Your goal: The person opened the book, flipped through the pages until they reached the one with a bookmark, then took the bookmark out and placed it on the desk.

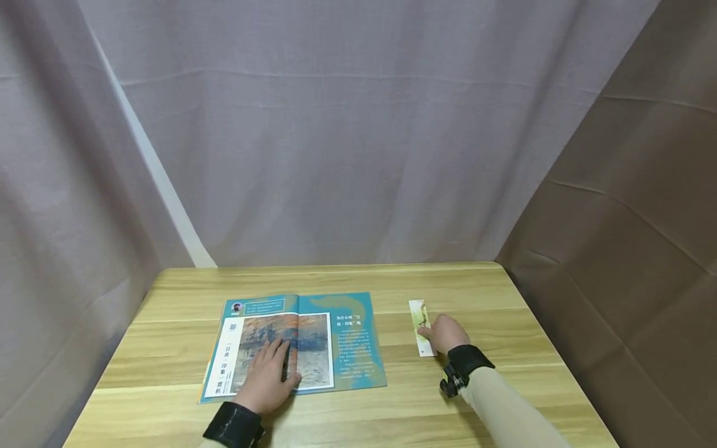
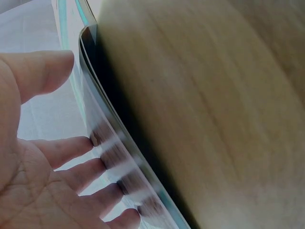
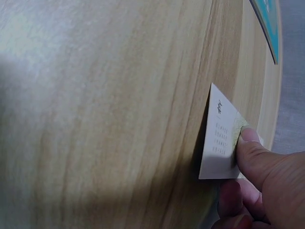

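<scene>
An open magazine (image 1: 358, 358) with a painting printed across both pages lies left of the table's middle. On its left page and near the fold rests my left hand (image 1: 267, 381), fingers extended and spread. The left wrist view shows the fingertips of that hand (image 2: 47, 183) touching the page (image 2: 107, 131). To the right of the magazine, my right hand (image 1: 447, 335) pinches a paper bookmark (image 1: 417, 313) by its right side. Seen from the right wrist, the thumb of the hand (image 3: 281, 183) presses on the bookmark (image 3: 217, 143), with curled fingers beneath it.
The wooden table (image 1: 448, 410) carries the magazine and bookmark. A grey curtain (image 1: 347, 168) hangs behind its far edge, and a brownish cloth (image 1: 633, 249) hangs on the right side. Black camera bands (image 1: 470, 362) are strapped around both wrists.
</scene>
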Motion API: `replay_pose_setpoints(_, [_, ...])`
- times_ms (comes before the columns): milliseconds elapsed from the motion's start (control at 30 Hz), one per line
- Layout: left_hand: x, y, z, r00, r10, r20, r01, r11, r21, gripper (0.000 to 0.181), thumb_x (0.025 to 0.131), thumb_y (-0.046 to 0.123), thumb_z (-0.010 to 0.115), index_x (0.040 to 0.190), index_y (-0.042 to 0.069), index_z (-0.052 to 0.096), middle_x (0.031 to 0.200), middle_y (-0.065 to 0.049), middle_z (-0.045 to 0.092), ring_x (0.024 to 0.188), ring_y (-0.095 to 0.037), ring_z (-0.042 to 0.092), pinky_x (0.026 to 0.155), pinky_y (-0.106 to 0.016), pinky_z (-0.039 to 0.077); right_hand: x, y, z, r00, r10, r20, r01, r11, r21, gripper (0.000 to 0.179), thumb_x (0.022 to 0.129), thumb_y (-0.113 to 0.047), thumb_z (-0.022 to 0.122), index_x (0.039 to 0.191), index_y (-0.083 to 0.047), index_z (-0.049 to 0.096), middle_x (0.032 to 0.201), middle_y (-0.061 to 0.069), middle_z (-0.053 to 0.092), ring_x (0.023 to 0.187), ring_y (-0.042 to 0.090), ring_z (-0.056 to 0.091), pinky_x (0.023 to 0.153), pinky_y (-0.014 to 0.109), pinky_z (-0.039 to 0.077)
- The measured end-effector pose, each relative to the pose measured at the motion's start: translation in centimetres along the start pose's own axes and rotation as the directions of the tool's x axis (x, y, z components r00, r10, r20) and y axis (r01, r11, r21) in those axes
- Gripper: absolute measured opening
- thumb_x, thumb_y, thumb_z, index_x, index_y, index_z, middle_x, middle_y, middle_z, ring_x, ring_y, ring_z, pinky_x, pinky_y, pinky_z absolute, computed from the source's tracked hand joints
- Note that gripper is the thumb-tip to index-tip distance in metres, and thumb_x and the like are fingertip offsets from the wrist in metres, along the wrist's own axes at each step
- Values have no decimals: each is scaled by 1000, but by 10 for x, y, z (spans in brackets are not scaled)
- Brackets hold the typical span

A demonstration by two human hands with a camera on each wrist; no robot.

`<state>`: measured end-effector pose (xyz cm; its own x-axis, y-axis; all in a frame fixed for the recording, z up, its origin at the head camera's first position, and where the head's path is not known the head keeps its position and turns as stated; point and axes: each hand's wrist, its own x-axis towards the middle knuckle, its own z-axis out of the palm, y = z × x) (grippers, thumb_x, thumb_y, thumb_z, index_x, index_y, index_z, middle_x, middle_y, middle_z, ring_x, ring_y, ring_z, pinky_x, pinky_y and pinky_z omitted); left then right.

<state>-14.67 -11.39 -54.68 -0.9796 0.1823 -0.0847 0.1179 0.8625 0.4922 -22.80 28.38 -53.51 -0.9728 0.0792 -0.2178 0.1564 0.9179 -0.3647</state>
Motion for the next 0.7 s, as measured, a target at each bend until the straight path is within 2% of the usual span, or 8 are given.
replay_pose_setpoints(100, [1,1,0,1000,6,2,-6,1000,5,74,86,37,71,142,-3,43,152,-23,30,139,-49,21,112,-63,15,-2,2,-1,1000,0,-4,0,1000,7,57,91,-36,67,45,-13,44,45,-8,29,45,12,27,45,25,22])
replay_pose_setpoints(267, [-1,2,-2,1000,18,13,-18,1000,7,74,86,36,71,142,-3,43,151,-24,30,138,-49,22,111,-63,16,-6,1,2,999,25,-23,-25,1000,7,57,90,-38,67,43,-12,48,41,-8,32,42,13,33,43,25,28])
replay_pose_setpoints(367, [-3,1,-4,1000,16,15,-16,1000,-1,74,86,36,71,142,-4,43,151,-25,30,138,-50,22,111,-64,17,-6,-2,5,999,38,-31,-37,999,19,50,89,-38,68,52,-11,49,46,-6,38,44,13,37,42,26,29])
replay_pose_setpoints(433, [-3,0,-4,1000,6,17,-6,1000,-3,74,86,36,71,142,-4,43,151,-25,30,138,-51,21,111,-64,16,-6,-3,6,999,39,-32,-38,999,21,43,89,-38,69,62,-8,53,54,-3,46,49,15,44,45,28,35])
replay_pose_setpoints(533, [-3,-1,-5,1000,-1,7,1,1000,-1,75,85,37,71,143,-2,43,150,-26,31,137,-52,21,110,-66,15,-6,-4,7,999,8,-51,-6,999,40,38,90,-37,68,74,-6,54,63,1,51,56,18,48,50,30,39])
replay_pose_setpoints(600, [-4,-2,-4,1000,-2,-7,2,1000,6,77,85,37,72,144,-2,41,149,-26,32,136,-52,23,109,-67,14,-6,-7,8,997,-16,-80,23,997,76,37,92,-36,66,75,-6,52,62,2,50,55,18,48,49,30,38])
replay_pose_setpoints(700, [-6,-1,-4,999,-3,-33,3,1000,10,84,85,38,72,147,-3,34,149,-28,30,136,-53,21,107,-70,13,-11,-20,10,979,-84,-184,106,988,113,35,95,-36,61,76,-9,52,62,2,48,54,18,46,48,30,36])
